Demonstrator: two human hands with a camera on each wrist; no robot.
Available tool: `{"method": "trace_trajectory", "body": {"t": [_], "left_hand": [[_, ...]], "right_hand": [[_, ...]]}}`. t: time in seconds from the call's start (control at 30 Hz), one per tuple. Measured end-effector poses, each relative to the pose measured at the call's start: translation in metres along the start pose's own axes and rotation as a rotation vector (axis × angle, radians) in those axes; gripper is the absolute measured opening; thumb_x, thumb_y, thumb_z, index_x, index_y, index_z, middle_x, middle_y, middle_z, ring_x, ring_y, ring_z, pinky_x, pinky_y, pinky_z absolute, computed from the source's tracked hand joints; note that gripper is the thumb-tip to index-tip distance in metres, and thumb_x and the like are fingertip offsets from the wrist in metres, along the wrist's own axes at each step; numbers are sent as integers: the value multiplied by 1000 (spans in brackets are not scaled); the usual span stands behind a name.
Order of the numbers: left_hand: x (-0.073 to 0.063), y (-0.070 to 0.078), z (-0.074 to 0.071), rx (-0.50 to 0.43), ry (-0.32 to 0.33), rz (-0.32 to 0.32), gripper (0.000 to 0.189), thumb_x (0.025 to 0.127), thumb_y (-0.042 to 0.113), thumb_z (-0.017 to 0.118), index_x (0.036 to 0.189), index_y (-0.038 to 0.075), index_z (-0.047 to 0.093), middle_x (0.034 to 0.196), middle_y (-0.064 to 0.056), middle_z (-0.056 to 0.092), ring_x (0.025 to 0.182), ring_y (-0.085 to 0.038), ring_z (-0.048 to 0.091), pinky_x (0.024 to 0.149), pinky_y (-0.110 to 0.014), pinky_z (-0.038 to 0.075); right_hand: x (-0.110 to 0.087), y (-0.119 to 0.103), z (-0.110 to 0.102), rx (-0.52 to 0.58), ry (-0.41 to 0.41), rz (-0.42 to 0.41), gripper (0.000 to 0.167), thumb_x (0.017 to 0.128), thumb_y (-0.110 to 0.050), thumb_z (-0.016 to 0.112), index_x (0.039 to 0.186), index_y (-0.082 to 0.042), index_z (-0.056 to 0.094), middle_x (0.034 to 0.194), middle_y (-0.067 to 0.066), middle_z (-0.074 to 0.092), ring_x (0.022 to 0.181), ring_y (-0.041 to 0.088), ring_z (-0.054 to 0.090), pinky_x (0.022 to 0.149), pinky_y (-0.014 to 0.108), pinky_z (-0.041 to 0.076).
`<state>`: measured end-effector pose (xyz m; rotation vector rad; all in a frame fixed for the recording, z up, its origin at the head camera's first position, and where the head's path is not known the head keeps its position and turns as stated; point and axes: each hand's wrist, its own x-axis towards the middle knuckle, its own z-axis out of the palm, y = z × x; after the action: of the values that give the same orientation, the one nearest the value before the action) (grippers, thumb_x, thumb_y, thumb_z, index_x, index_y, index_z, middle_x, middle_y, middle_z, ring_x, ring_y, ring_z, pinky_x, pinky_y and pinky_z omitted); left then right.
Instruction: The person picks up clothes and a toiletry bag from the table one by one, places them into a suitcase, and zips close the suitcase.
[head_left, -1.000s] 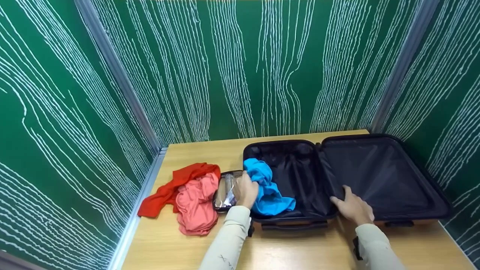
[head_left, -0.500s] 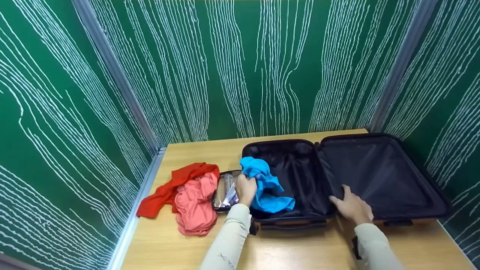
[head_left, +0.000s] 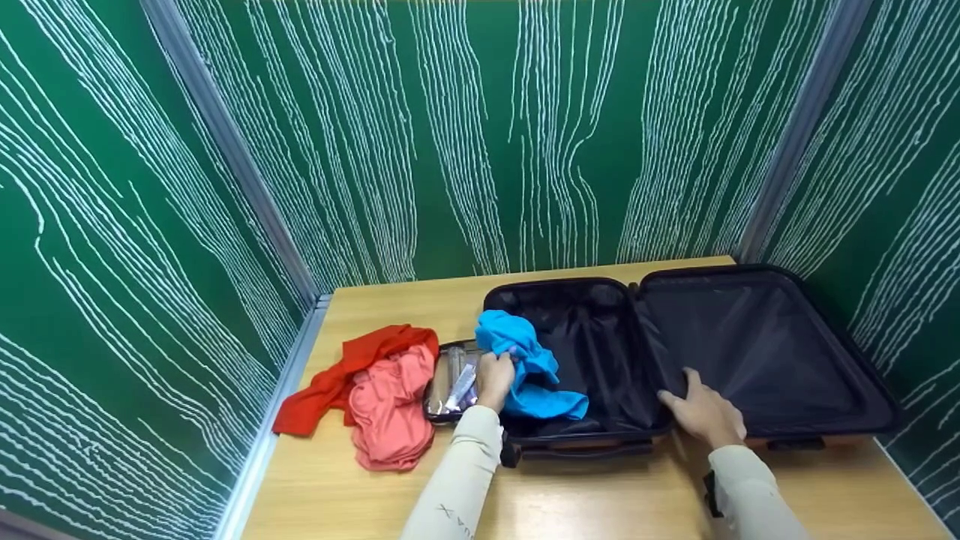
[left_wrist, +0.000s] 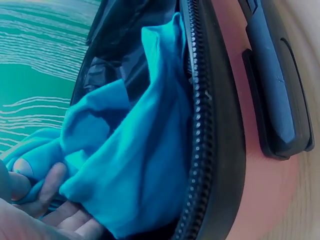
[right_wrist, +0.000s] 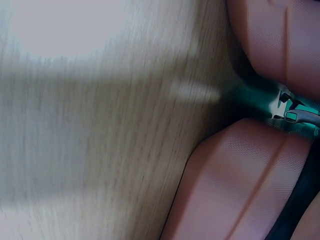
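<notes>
In the head view, my left hand (head_left: 494, 380) pinches a crumpled bright blue cloth garment (head_left: 553, 402) at the left side of an open black-lined suitcase (head_left: 757, 352). Part of the garment lies inside the left half, and its upper end bunches over the left rim. The left wrist view shows thumb and fingers curled into blue folds (left_wrist: 145, 165) beside the zipper (left_wrist: 199, 135). My right hand (head_left: 706, 414) rests on the suitcase's near rim between the two halves, its thumb and forefinger spread. Its other fingers are hidden.
A small black-edged case (head_left: 441, 390) with clear packets inside sits against the suitcase's left side. Left of it lie a pink garment (head_left: 394, 416) and a red garment (head_left: 319, 397). Green walls (head_left: 450, 150) with white lines enclose the wooden table (head_left: 367, 499).
My left hand has shifted slightly, drawing the upper part of the blue garment up and left; its lower fold has followed a little. The right hand stays on the suitcase rim.
</notes>
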<state>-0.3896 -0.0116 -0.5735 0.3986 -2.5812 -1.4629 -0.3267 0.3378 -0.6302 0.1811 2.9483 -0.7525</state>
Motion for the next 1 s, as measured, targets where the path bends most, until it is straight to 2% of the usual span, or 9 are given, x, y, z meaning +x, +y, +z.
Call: {"method": "trace_trajectory", "body": {"t": [0.17,0.37,0.5,0.63,0.73,0.9,1.0], "left_hand": [[0,0,4,56,-37,12,36,100,22,48,107,-3,73,118,-23,72,111,-42,67,94,-49,51],[-1,-1,9,127,-69,43,45,104,26,38,109,-6,69,121,-24,70,116,-45,64,99,-49,49],[-3,-2,11,132,-97,65,50,106,30,34,114,-6,68,125,-26,68,120,-46,62,102,-50,48],[-8,-2,11,119,-115,61,53,105,36,39,127,-8,61,130,-29,65,123,-47,61,103,-52,47],[-11,-1,9,105,-134,55,56,103,36,46,137,-8,47,128,-33,64,122,-47,62,102,-53,48],[-11,0,9,76,-102,101,43,99,31,56,129,7,37,113,-35,67,112,-50,65,94,-57,50],[-9,3,9,130,-96,157,53,98,30,60,141,13,36,119,-34,65,113,-49,65,95,-57,51]], "right_hand": [[0,1,0,-2,-12,8,100,96,-73,40,159,1,18,145,39,46,113,59,58,76,59,51],[-1,0,0,8,-21,12,100,96,-74,40,160,1,17,149,39,42,119,61,54,81,62,50],[-1,0,0,9,-19,11,100,97,-73,40,160,1,17,149,39,42,119,61,54,83,64,49],[-1,0,0,8,-8,4,99,97,-72,40,159,2,18,147,39,44,116,60,56,80,62,50],[-1,0,0,15,-13,1,99,98,-71,40,160,2,17,148,39,44,115,59,58,78,58,51],[-1,-1,0,27,-25,2,100,98,-71,39,160,3,14,149,41,41,117,60,55,81,60,51],[0,-1,-1,27,-23,7,99,99,-70,39,160,3,14,149,40,41,120,60,54,86,63,49]]}}
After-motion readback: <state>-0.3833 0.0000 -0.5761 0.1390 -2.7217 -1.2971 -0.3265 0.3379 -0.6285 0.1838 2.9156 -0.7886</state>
